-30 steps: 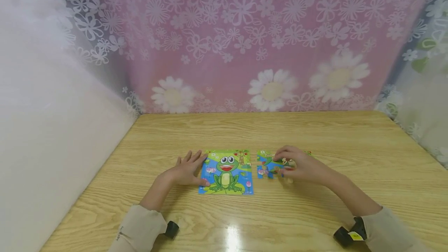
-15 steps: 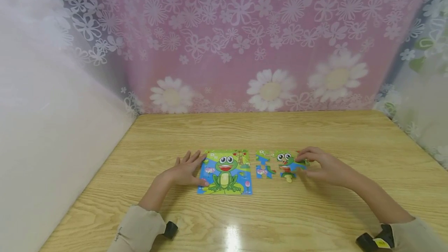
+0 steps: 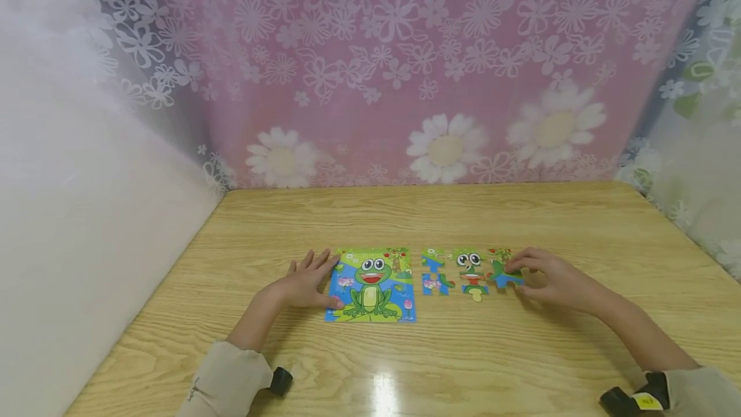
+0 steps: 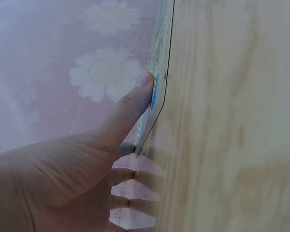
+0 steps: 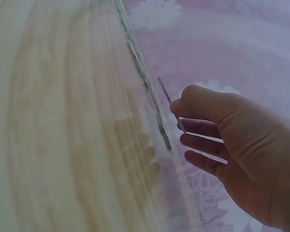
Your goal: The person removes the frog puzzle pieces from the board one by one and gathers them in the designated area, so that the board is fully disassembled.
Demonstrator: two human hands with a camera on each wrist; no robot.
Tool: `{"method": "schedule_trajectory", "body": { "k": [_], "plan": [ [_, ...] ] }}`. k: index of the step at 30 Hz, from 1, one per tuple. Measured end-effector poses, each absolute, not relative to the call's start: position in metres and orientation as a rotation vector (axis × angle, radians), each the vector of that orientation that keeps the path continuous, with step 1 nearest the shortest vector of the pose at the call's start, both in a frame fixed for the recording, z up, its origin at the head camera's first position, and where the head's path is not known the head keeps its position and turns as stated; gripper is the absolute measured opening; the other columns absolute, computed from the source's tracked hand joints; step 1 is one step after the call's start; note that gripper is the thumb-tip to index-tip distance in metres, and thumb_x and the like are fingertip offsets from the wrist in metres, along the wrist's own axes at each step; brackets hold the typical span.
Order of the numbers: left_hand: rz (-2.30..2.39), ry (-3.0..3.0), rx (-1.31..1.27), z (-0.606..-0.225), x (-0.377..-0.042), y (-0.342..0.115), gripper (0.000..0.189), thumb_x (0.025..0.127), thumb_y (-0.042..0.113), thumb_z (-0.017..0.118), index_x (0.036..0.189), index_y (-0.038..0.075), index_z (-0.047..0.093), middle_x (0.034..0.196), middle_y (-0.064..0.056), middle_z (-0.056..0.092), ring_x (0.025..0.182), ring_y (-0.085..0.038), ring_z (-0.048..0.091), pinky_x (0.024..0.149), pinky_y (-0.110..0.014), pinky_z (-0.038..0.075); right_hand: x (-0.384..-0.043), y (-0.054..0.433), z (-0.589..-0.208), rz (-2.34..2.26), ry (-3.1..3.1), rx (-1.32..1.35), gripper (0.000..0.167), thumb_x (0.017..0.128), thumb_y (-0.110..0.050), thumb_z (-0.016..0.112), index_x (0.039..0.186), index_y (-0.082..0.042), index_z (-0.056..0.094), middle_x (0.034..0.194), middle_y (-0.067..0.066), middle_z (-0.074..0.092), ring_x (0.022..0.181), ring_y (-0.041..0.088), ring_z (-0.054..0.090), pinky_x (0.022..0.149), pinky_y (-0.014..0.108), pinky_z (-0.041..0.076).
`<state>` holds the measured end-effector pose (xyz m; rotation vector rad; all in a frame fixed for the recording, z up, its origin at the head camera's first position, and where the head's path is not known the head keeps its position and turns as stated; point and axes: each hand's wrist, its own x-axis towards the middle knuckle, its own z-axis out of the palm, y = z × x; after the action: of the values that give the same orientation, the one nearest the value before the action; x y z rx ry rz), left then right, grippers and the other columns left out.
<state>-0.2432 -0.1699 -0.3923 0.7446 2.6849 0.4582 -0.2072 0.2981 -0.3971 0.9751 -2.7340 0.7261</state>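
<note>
A: A pink floral cloth (image 3: 347, 95) with white daisies spans the back of our wood-grain desk (image 3: 289, 217). Where do we find the frog picture board (image 3: 372, 285)?

B: Flat on the desk, between our hands. Our left hand (image 3: 295, 288) lies at its left side, that grip spread wide, thumb resting on the board's face.

A: And our right hand (image 3: 552, 282)?

B: That grip is pinching a blue-and-green jigsaw piece (image 3: 503, 278) between thumb and fingers. In the right wrist view we see it held just above the other pieces.

A: Which ones can we make out?

B: The eyes piece (image 3: 467, 258) sits above the mouth piece (image 3: 475, 287). To their left, the white-flower piece (image 3: 431, 260) is above the pink-lily piece (image 3: 433, 284). The tree piece (image 3: 500, 253) is near our right fingertips.

A: Anything hidden?

B: We can't tell what lies beneath the pinched piece.
</note>
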Motion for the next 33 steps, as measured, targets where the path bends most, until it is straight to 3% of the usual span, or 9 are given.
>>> {"method": "schedule_trajectory", "body": {
  "k": [10, 22, 33],
  "plan": [
    [0.466, 2.688, 0.748, -0.3895, -0.2414, -0.1694, 0.095, 0.079, 0.053, 0.065, 0.148, 0.011, 0.015, 0.151, -0.017, 0.004, 0.134, -0.042, -0.006, 0.099, -0.064, -0.002, -0.208, 0.3015, -0.4024, 0.776, -2.79, 0.978, 0.03, 0.074, -0.004, 0.075, 0.102, -0.013, 0.067, 0.108, 0.003, 0.056, 0.099, 0.031, 0.053, 0.078, 0.05, 0.046],
    [0.469, 2.682, 0.752, -0.3894, -0.2408, -0.1697, 0.095, 0.079, 0.054, 0.064, 0.148, 0.011, 0.015, 0.151, -0.017, 0.004, 0.134, -0.042, -0.006, 0.099, -0.064, -0.003, -0.2074, 0.3048, -0.4032, 0.767, -2.753, 1.043, 0.03, 0.075, -0.008, 0.077, 0.102, -0.015, 0.066, 0.108, 0.002, 0.054, 0.096, 0.03, 0.053, 0.075, 0.048, 0.047],
    [0.466, 2.683, 0.756, -0.3919, -0.2425, -0.1704, 0.096, 0.079, 0.055, 0.064, 0.148, 0.011, 0.015, 0.151, -0.017, 0.004, 0.134, -0.042, -0.007, 0.099, -0.064, -0.004, -0.2084, 0.3051, -0.4066, 0.734, -2.764, 1.021, 0.032, 0.073, -0.004, 0.075, 0.101, -0.018, 0.066, 0.107, -0.003, 0.053, 0.098, 0.022, 0.05, 0.077, 0.049, 0.045]
  ]
}}
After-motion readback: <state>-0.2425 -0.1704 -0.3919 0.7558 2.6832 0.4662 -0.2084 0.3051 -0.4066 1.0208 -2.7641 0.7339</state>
